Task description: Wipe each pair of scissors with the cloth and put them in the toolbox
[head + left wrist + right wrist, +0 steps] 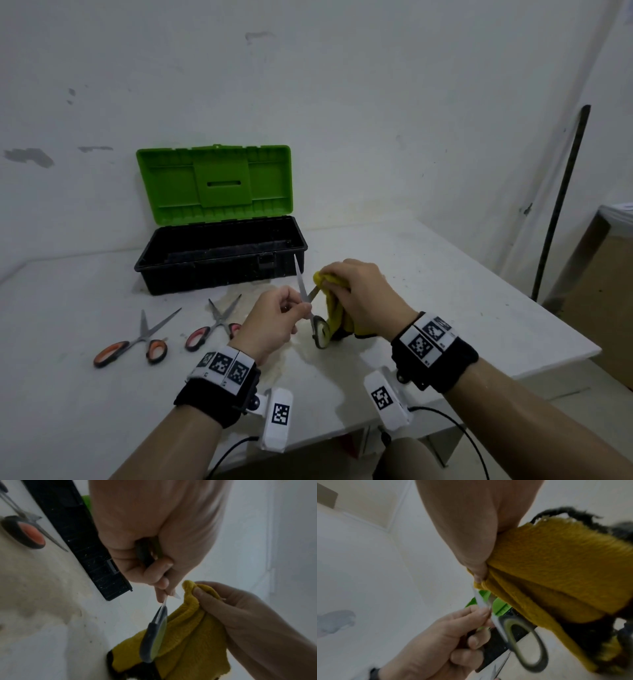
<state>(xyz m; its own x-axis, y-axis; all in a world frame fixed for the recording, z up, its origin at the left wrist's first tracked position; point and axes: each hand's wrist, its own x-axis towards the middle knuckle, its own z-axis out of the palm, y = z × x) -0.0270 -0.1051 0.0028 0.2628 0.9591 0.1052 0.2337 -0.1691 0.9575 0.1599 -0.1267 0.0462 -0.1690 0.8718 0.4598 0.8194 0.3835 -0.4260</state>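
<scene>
My left hand [274, 317] pinched the open scissors [310, 305] above the bench's [445, 274] front edge; my right [366, 294] gripped the cloth [337, 313] round one blade. A slip could cut me.

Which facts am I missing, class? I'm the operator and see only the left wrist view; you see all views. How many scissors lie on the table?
Observer: Two: an orange-handled pair and a red-handled pair, both to the left of the hands.
Operator: Is the toolbox open?
Observer: Yes. Its green lid stands upright, and no scissors show inside the toolbox.
Operator: How does the held pair sit?
Observer: The held pair is open. The left hand pinches it near the pivot. One blade points up free, and the other runs into the cloth gripped by the right hand.
</scene>
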